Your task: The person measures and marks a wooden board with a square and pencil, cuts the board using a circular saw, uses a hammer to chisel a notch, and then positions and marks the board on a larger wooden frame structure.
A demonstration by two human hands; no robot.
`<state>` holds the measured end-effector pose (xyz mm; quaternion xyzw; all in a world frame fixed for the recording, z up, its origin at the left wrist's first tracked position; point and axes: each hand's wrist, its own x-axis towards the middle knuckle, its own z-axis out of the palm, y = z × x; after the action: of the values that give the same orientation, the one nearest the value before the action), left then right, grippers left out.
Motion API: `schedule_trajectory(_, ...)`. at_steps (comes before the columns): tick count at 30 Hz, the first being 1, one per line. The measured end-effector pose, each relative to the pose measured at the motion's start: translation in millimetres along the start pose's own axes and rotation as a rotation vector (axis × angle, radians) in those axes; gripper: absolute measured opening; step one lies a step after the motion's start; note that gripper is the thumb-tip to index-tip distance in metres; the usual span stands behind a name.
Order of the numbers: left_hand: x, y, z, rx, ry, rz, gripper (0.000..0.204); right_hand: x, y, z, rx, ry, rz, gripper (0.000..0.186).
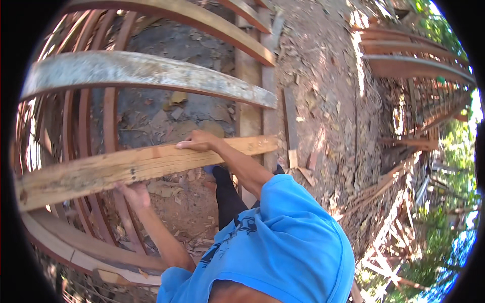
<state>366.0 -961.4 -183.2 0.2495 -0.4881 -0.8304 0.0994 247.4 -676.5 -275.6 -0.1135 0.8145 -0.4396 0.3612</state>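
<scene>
A long, pale timber beam (141, 162) with dark knots and cracks stretches across in front of me, from the far left toward the middle. My right hand (196, 141) lies over its far edge and grips it right of its middle, fingers bent round the wood. My left hand (135, 195) holds the near edge from below, palm partly showing; its fingertips are hidden under the beam. Beyond it, a weathered grey-white beam (151, 73) spans the same supports, apart from the one I hold.
Upright reddish wooden bars (109, 118) stand at the left. A lengthwise timber (269, 101) supports the right beam ends. Near me lies a curved-looking rail (86, 260). Leaves and wood scraps litter the dirt ground (323, 116); stacked reddish boards (414, 63) lie at the far right.
</scene>
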Motion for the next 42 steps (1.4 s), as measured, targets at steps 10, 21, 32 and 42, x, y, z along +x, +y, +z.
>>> schedule_trajectory(10,-11,-7,14,0.002,-0.049,0.021,0.109,-22,-2,-14,0.032,-0.023,-0.018,0.094)
schedule_trajectory(21,-2,-8,33,-0.058,-0.01,0.033,0.113,-25,0,-36,-0.039,0.019,-0.019,0.094)
schedule_trajectory(32,-13,-14,-17,-0.022,0.038,0.049,0.107,-45,7,13,0.034,0.023,-0.008,0.092)
schedule_trajectory(42,-10,-13,-15,-0.03,-0.025,0.073,0.105,-36,12,14,0.088,0.016,-0.021,0.094)
